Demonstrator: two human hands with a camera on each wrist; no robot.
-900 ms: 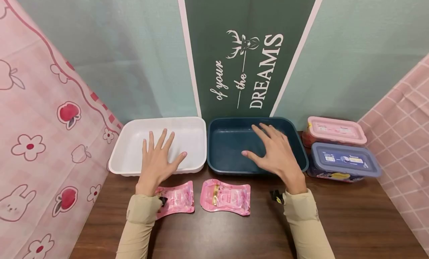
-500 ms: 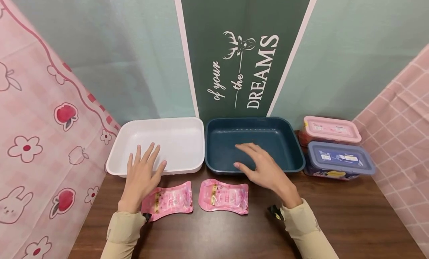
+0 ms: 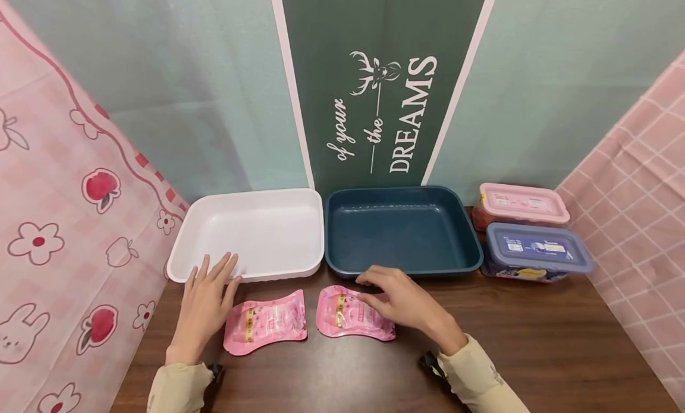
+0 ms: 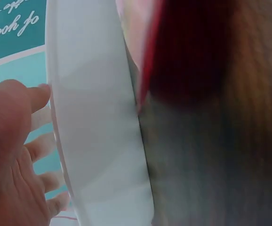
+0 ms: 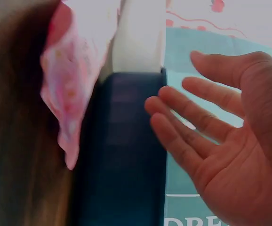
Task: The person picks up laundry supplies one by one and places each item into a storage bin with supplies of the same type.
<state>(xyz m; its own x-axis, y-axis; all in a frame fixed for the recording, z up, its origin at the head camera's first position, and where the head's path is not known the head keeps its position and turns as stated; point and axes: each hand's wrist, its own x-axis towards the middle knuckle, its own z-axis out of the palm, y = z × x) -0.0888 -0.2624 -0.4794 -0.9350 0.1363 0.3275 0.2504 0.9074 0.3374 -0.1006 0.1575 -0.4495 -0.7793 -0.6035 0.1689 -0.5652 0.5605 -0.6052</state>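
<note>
Two pink pouches lie flat on the brown table in the head view. Beside the left pouch (image 3: 267,322) is my left hand (image 3: 206,306), fingers spread and extended over the near left corner of the white tray (image 3: 316,235). My right hand (image 3: 401,297) hovers over the right end of the other pouch (image 3: 342,312), thumb and fingers parted with nothing between them. Just beyond it stands the dark blue tray (image 3: 396,273). In the right wrist view the fingers (image 5: 192,122) are loosely bent near the blue tray's rim, apart from the pouch (image 5: 70,84).
At the back right stand a pink-lidded box (image 3: 527,204) and a blue-lidded box (image 3: 540,249), one before the other. A green curtain (image 3: 230,104) hangs behind the trays, and pink patterned cloths flank the table (image 3: 332,377) on both sides.
Both hands have drawn back from over the trays toward the near side. The left has moved left, and the right has come down over the right pouch. The pouches stay put.
</note>
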